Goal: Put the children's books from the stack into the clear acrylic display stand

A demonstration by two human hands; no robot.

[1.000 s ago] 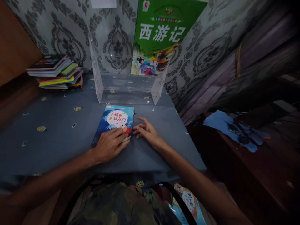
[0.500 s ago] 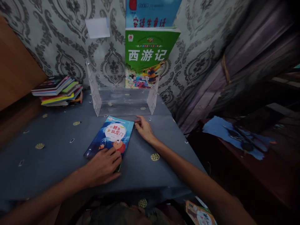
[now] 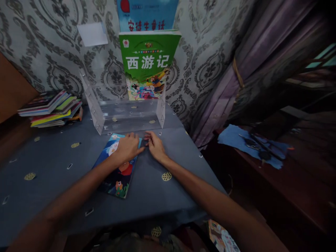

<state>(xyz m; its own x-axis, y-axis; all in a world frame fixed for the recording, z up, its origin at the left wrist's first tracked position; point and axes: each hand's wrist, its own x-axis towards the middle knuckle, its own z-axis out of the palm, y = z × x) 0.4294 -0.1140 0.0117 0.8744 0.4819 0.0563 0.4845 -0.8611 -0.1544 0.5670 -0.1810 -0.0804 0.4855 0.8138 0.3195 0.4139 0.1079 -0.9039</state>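
Observation:
A blue picture book [image 3: 119,178] with a fish on its cover lies flat on the table. Across its upper part rests my left hand [image 3: 128,147], palm down with the thumb held out to the right, hiding most of the title. My right hand [image 3: 156,146] is just right of the book's top corner, fingers loosely bent and apart, holding nothing; whether a fingertip touches the edge I cannot tell. Beyond both hands stands a clear acrylic book rack [image 3: 131,120]. A green book [image 3: 148,49] stands upright in it, with a blue book [image 3: 149,14] behind and above.
A stack of books [image 3: 49,108] sits at the table's back left. White card [image 3: 93,34] is on the rack's upper left. To the right, past the table edge, are a purple curtain [image 3: 220,91] and a blue cloth [image 3: 236,138] with dark tools. Another book [image 3: 222,238] shows below the front edge.
My left hand has slid from the book's lower part up to its top, uncovering the bottom of the cover. My right hand stays by the top right corner. The view has shifted right.

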